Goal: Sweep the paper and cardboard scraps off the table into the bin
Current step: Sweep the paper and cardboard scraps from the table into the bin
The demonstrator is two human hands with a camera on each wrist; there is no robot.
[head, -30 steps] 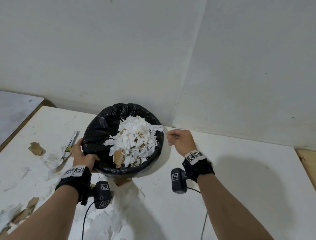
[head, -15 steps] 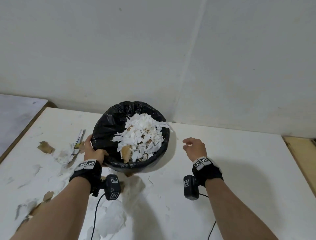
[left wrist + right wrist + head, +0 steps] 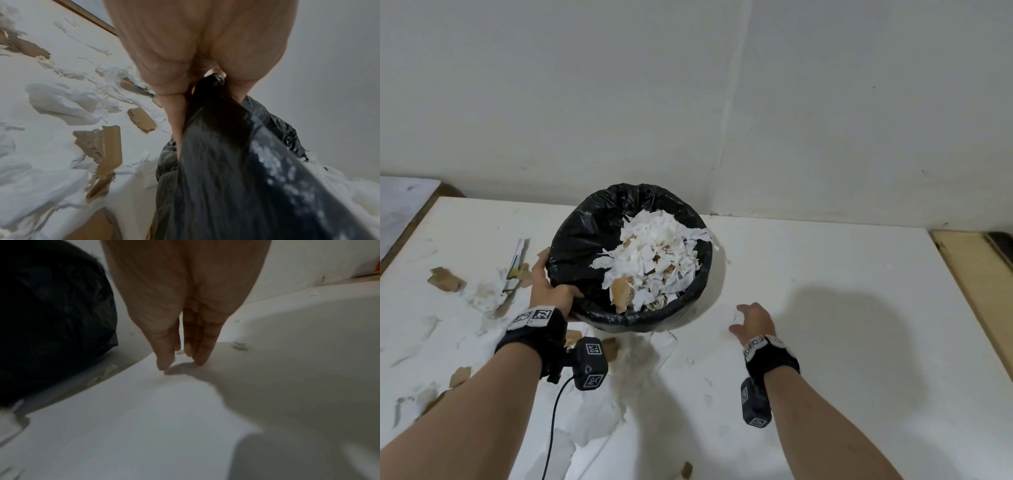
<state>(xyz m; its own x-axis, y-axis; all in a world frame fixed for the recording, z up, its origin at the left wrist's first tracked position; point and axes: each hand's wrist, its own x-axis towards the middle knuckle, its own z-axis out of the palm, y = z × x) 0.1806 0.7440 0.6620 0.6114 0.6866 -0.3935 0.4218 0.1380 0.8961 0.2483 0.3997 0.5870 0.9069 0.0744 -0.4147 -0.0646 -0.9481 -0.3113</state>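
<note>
A round bin (image 3: 585, 240) lined with a black bag stands on the white table (image 3: 825, 291), heaped with white paper and brown cardboard scraps (image 3: 650, 263). My left hand (image 3: 548, 291) grips the bin's near-left rim, thumb over the edge; the left wrist view shows the bag (image 3: 226, 162) clamped between thumb and fingers. My right hand (image 3: 751, 320) hovers just right of the bin with fingers straight, pointing down close to the tabletop and holding nothing (image 3: 180, 360). Loose paper and cardboard scraps (image 3: 493, 291) lie left of the bin and in front of it (image 3: 599, 411).
A wall rises right behind the table. A wooden edge borders the table at far left (image 3: 407, 236) and a beige surface (image 3: 976, 284) adjoins it at right. Tiny paper bits (image 3: 709, 397) dot the table near my right arm.
My right hand has left the bin's right rim, dropped toward the table and uncurled its fingers. My left hand keeps its grip on the bin.
</note>
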